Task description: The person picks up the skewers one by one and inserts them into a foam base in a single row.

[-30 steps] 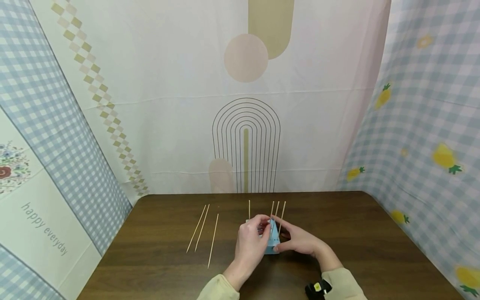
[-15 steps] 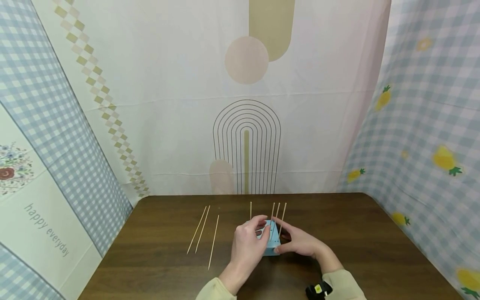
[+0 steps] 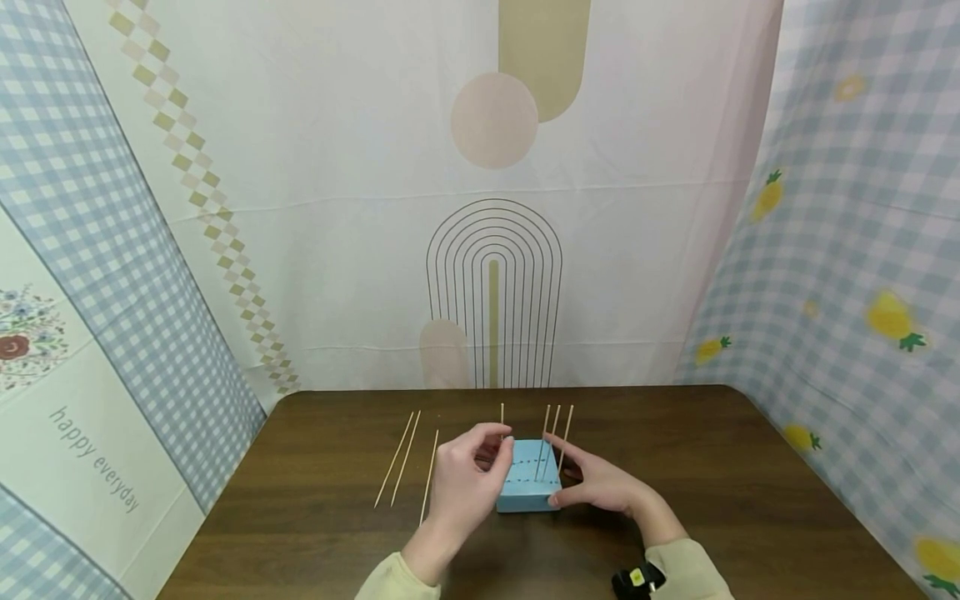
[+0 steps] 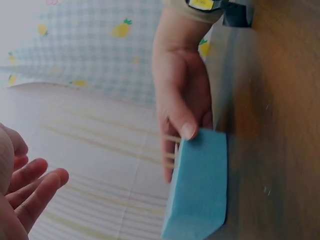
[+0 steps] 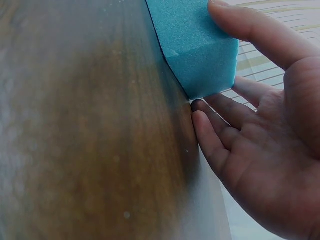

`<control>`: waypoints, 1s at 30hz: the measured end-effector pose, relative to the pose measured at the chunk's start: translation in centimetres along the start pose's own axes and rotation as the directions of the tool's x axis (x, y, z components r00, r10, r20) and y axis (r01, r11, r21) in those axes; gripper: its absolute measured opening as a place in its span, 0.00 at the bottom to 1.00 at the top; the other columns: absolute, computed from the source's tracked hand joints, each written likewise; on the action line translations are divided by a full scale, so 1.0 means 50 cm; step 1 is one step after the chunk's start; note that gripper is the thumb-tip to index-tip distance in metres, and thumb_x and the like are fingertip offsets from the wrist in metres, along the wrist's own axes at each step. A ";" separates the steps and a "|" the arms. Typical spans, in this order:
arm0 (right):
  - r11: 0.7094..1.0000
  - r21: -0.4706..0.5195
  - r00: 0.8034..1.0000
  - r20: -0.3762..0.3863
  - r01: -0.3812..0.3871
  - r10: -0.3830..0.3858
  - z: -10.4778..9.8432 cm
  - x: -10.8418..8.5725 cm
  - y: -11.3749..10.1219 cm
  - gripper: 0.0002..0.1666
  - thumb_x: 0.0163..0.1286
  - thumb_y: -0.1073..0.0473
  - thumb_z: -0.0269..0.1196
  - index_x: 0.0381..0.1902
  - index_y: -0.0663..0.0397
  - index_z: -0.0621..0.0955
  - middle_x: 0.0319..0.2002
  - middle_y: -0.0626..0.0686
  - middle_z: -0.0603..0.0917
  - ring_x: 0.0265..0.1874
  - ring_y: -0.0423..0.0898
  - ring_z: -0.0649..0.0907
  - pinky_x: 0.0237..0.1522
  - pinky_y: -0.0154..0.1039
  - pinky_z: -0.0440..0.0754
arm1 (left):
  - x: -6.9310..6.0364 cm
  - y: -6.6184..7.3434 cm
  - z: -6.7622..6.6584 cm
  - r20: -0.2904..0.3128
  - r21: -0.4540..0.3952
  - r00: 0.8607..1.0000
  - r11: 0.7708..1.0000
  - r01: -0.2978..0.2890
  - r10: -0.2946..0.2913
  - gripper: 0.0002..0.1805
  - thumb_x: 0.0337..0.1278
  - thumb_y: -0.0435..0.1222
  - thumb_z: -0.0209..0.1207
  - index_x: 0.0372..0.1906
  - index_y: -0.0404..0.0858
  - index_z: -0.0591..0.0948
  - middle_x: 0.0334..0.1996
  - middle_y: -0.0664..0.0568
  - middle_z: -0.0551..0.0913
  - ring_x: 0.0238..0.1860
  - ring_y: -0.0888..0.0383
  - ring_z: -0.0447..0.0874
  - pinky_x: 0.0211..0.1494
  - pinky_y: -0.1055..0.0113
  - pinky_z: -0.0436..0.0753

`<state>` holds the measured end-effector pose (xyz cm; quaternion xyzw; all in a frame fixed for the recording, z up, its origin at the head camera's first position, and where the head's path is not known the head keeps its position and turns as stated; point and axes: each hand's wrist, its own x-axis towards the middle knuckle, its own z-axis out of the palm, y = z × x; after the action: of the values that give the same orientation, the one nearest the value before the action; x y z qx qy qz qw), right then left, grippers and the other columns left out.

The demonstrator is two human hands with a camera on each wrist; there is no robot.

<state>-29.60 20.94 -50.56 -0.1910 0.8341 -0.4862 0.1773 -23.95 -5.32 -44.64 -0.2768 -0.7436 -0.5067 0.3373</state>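
A light blue foam block [image 3: 528,502] with rows of dark marks on top sits on the table. Three thin wooden sticks [image 3: 566,437] stand in its right part. My right hand [image 3: 603,481] grips the block's right side, thumb on the front face [image 5: 200,30] and the other fingers around the side and behind. Just left of the block hovers my left hand [image 3: 467,477], apart from it, fingers loosely bent; in the left wrist view that hand [image 4: 27,192] shows nothing between its fingers. Behind it rises another stick [image 3: 502,412], whose lower end is hidden.
Three loose sticks lie on the dark wooden table [image 3: 315,492] to the left: two [image 3: 393,460] [image 3: 406,458] side by side, and one [image 3: 430,471] nearer my left hand, partly covered by it. Patterned cloths hang behind and on both sides.
My left hand has moved left, off from over the block, uncovering its top and front. It now covers part of the nearest loose stick. My right hand has stayed on the block.
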 end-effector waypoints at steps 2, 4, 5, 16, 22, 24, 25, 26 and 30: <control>1.000 -0.013 1.000 -0.004 -0.003 0.003 0.000 0.000 0.000 0.64 0.64 0.50 0.78 0.88 0.48 0.54 0.83 0.69 0.57 0.74 0.72 0.69 0.73 0.67 0.67 | 0.001 -0.008 -0.014 -0.026 -0.017 1.000 1.000 -0.006 0.005 0.08 0.64 0.25 0.70 0.43 0.39 0.89 0.29 0.56 0.88 0.26 0.68 0.86 0.28 0.74 0.85; 1.000 -0.018 1.000 -0.005 -0.002 0.001 0.000 0.000 0.001 0.64 0.63 0.50 0.78 0.88 0.48 0.54 0.83 0.69 0.57 0.74 0.72 0.70 0.73 0.67 0.67 | 0.003 -0.016 -0.028 -0.048 -0.020 0.999 1.000 0.008 -0.009 0.08 0.64 0.26 0.70 0.43 0.41 0.89 0.29 0.58 0.89 0.26 0.67 0.86 0.28 0.74 0.85; 1.000 -0.019 1.000 -0.005 -0.001 0.001 0.000 -0.001 0.002 0.64 0.63 0.51 0.78 0.88 0.48 0.54 0.83 0.69 0.56 0.74 0.72 0.70 0.73 0.67 0.67 | 0.004 -0.021 -0.035 -0.058 -0.019 0.998 1.000 0.019 -0.020 0.08 0.64 0.26 0.71 0.42 0.42 0.89 0.29 0.58 0.88 0.26 0.67 0.86 0.28 0.73 0.85; 1.000 -0.008 1.000 0.017 0.024 -0.024 -0.001 0.000 0.007 0.63 0.65 0.51 0.77 0.88 0.48 0.53 0.83 0.70 0.54 0.75 0.72 0.68 0.74 0.66 0.66 | 0.007 -0.090 -0.113 -0.073 -0.017 0.983 0.985 0.169 -0.170 0.07 0.65 0.26 0.70 0.39 0.42 0.90 0.25 0.56 0.88 0.23 0.61 0.87 0.27 0.71 0.85; 1.000 -0.008 1.000 0.011 0.026 -0.026 -0.003 0.002 0.008 0.64 0.65 0.51 0.77 0.88 0.48 0.53 0.83 0.69 0.54 0.76 0.71 0.67 0.75 0.65 0.66 | 0.018 -0.142 -0.162 -0.064 0.098 0.948 0.943 0.318 -0.313 0.03 0.64 0.28 0.71 0.39 0.39 0.91 0.27 0.56 0.89 0.25 0.63 0.87 0.30 0.72 0.83; 1.000 -0.006 1.000 0.013 0.023 -0.023 -0.003 0.003 0.007 0.64 0.65 0.51 0.77 0.88 0.48 0.53 0.83 0.69 0.54 0.76 0.71 0.67 0.75 0.66 0.66 | 0.020 -0.159 -0.180 -0.044 0.140 0.928 0.918 0.372 -0.370 0.03 0.64 0.28 0.71 0.40 0.38 0.91 0.29 0.55 0.89 0.26 0.63 0.87 0.31 0.71 0.83; 1.000 -0.007 1.000 0.014 0.022 -0.021 -0.002 0.003 0.008 0.64 0.65 0.51 0.77 0.88 0.48 0.53 0.83 0.69 0.54 0.76 0.71 0.67 0.75 0.66 0.66 | 0.020 -0.168 -0.189 -0.033 0.163 0.917 0.903 0.397 -0.398 0.03 0.63 0.28 0.71 0.40 0.38 0.91 0.30 0.55 0.89 0.27 0.63 0.87 0.32 0.71 0.82; 1.000 -0.008 1.000 0.014 0.018 -0.018 -0.002 0.003 0.008 0.63 0.66 0.51 0.77 0.88 0.48 0.53 0.83 0.69 0.55 0.76 0.71 0.67 0.74 0.66 0.66 | 0.020 -0.175 -0.196 -0.021 0.184 0.906 0.889 0.420 -0.424 0.04 0.63 0.28 0.71 0.40 0.38 0.91 0.30 0.54 0.89 0.28 0.62 0.87 0.33 0.71 0.82; 1.000 -0.007 1.000 0.014 0.003 -0.003 -0.003 0.002 0.009 0.63 0.66 0.51 0.77 0.88 0.46 0.53 0.84 0.69 0.54 0.76 0.73 0.67 0.74 0.68 0.66 | 0.015 -0.203 -0.224 0.019 0.239 0.861 0.839 0.489 -0.508 0.05 0.64 0.29 0.71 0.43 0.36 0.91 0.34 0.52 0.90 0.32 0.59 0.87 0.37 0.68 0.83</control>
<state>-29.81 21.19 -50.89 -0.1964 0.8342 -0.4821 0.1818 -29.57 -19.20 -46.89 -0.0539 -0.8556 -0.4774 0.1926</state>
